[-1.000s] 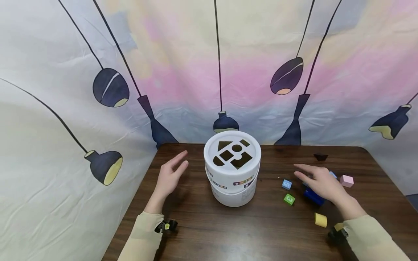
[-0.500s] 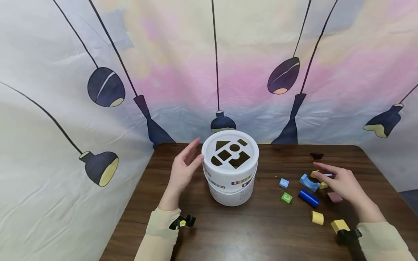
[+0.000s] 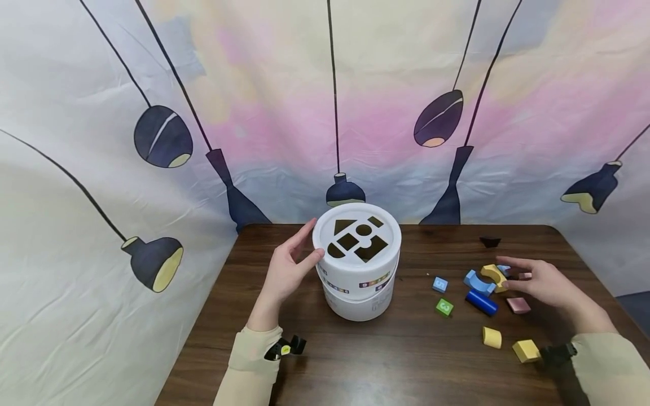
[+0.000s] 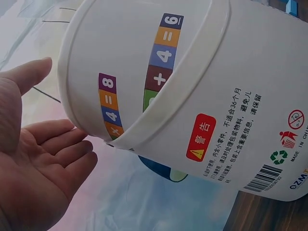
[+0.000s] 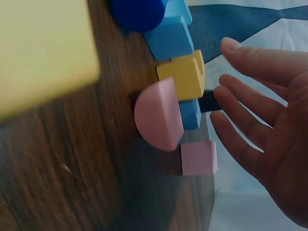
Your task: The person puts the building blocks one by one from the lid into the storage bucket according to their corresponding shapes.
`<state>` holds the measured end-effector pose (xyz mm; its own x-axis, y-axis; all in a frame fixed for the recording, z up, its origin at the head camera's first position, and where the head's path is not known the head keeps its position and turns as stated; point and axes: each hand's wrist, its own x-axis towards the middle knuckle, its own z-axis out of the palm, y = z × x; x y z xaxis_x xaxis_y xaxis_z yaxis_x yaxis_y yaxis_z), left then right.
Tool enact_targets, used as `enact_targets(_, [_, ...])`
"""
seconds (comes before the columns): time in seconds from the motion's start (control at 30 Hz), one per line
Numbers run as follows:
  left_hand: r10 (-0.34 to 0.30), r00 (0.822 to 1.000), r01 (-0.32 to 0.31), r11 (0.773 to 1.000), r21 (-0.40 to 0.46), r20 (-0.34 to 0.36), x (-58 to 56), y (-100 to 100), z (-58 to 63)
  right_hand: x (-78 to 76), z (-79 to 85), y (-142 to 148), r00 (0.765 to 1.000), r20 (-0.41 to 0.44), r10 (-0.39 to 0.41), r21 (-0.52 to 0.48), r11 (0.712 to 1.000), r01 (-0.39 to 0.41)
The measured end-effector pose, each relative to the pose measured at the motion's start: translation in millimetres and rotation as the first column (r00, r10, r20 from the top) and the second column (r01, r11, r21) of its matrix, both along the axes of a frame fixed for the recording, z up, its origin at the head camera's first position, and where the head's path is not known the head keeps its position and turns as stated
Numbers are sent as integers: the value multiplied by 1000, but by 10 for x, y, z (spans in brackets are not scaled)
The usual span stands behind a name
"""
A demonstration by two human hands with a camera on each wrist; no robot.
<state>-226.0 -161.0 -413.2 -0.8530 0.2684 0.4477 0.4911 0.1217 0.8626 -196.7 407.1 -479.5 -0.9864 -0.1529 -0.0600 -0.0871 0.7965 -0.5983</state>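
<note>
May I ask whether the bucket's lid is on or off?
On: the white lid covers the bucket, its cut-outs facing up.

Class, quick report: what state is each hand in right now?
Left hand: open, at the white bucket, not gripping it.
Right hand: open, near the yellow arch block, holding nothing.
</note>
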Motion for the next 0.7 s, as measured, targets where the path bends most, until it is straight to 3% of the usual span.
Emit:
enact_targets(0.37, [47,999,-47,997,-65,5,0,18,-35,-172,1,70,992,59,115,16,993,-116])
enact_targets(0.7, [33,999,-33,997,-73,7,-6,13,-46,-242,71,32,976,112,185,46,981,-191])
